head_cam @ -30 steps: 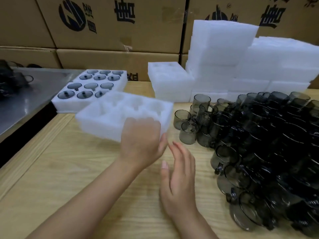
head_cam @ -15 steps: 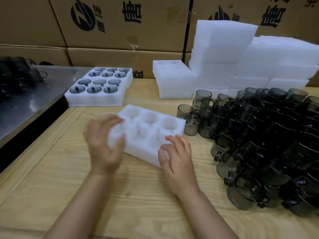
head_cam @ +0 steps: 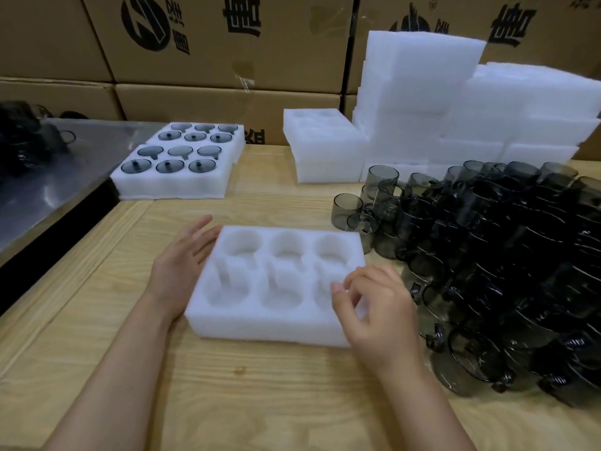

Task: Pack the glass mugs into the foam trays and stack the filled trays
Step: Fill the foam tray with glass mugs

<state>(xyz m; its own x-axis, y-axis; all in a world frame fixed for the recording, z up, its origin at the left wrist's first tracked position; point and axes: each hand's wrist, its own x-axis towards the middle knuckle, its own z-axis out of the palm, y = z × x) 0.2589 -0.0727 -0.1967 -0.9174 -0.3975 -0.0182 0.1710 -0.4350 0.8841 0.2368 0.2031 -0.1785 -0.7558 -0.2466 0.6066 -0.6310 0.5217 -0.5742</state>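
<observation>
Though illegible, carton print (head_cam: 242, 14) beyond tray (head_cam: 270, 328)

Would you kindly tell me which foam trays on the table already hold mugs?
The far-left trays beside the metal surface: their pockets hold dark mugs, whereas the near tray is empty.

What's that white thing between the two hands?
An empty foam tray lies between the left hand and the right hand, in the head view.

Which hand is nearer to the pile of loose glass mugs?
Right. The right hand is over the near right corner of the foam tray, just beside the mug pile. The left hand lies against the tray's left edge, with the tray between.
</observation>
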